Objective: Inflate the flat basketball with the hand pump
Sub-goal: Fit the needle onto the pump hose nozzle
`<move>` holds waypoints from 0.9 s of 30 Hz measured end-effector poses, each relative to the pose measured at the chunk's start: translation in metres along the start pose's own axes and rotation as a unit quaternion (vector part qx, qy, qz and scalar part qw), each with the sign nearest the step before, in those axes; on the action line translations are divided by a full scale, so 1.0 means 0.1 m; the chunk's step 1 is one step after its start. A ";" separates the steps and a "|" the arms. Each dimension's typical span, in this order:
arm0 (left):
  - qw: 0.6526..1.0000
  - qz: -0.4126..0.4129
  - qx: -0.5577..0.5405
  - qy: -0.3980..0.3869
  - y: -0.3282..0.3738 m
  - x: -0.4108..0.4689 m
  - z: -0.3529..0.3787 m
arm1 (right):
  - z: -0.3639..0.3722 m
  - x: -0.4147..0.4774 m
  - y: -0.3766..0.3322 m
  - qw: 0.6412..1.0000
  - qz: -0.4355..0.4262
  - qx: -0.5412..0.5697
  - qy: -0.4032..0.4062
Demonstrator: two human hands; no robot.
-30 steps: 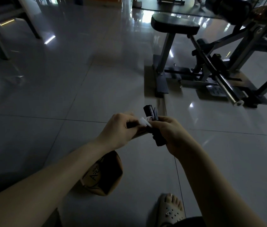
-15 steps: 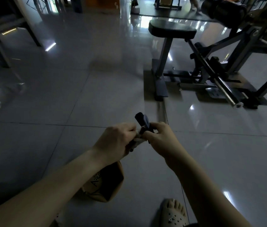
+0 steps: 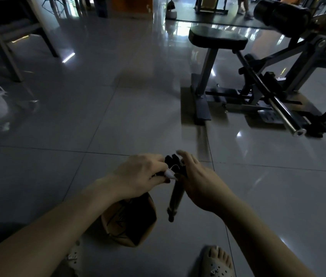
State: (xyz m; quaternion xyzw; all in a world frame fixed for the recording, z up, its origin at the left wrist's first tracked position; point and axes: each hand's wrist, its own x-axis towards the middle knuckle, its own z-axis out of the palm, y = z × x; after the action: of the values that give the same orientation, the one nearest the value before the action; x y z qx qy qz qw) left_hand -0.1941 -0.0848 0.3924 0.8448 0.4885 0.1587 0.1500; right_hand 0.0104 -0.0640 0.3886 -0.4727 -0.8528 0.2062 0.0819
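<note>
Tan basketball (image 3: 132, 220), flat and caved in. It lies on the tiled floor (image 3: 118, 116) beneath the left forearm, near a sandalled foot (image 3: 218, 260). Its valve is not visible.

Head view, dim, the only view:
- Hand pump (image 3: 175, 196): dark and slim. It hangs nearly upright in the air just right of the ball and apart from it, with its lower tip free.
- Left hand (image 3: 140, 174): clenched round the pump's upper end, and pinching a small white piece (image 3: 169, 173) against it. What the piece is cannot be told.
- Right hand (image 3: 200, 182): released, fingers stretched and blurred, beside the pump's shaft. Whether the thumb touches the pump cannot be told.
- Gym bench (image 3: 217, 38): stands well beyond, idle.

Hazards, as judged:
- The pump seems to hang from one grip at its top. If that grip loosens while the hand works the white piece, the pump would likely drop onto hard tile.
- The white piece is small. If it slipped, it could be hard to find in this light.
</note>
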 end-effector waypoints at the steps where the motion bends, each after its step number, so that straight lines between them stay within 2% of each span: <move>1: 1.000 0.003 0.027 0.009 -0.01 -0.01 0.00 | 0.05 0.00 0.01 0.999 -0.013 -0.031 -0.007; 4: 0.996 0.004 0.088 0.031 -0.01 -0.06 0.01 | 0.16 0.00 -0.03 0.984 -0.055 -0.162 -0.056; 6: 0.994 -0.020 0.108 0.025 -0.03 -0.09 0.03 | 0.23 -0.02 -0.06 0.978 -0.045 -0.188 -0.076; 8: 0.993 -0.053 0.104 0.009 -0.05 -0.11 0.08 | 0.29 -0.02 -0.06 0.982 -0.029 -0.172 -0.076; 12: 0.995 -0.069 0.071 0.012 0.00 -0.12 0.20 | 0.35 0.01 -0.08 0.996 -0.025 -0.066 -0.049; 17: 0.997 -0.025 0.057 0.043 0.05 -0.11 0.14 | 0.27 -0.03 -0.10 0.999 -0.030 0.003 -0.041; 22: 0.998 0.011 0.054 0.025 0.06 -0.12 0.15 | 0.32 -0.04 -0.16 0.996 -0.035 -0.073 -0.027; 27: 0.999 -0.005 0.041 -0.027 -0.02 -0.15 0.13 | 0.34 -0.06 -0.13 0.990 -0.052 -0.128 -0.042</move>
State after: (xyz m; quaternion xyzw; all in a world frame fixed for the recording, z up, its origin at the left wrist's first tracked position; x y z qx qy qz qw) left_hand -0.1974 -0.0983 0.3783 0.8520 0.4944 0.1143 0.1289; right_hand -0.0074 -0.0846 0.3633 -0.4252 -0.8983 0.1105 -0.0046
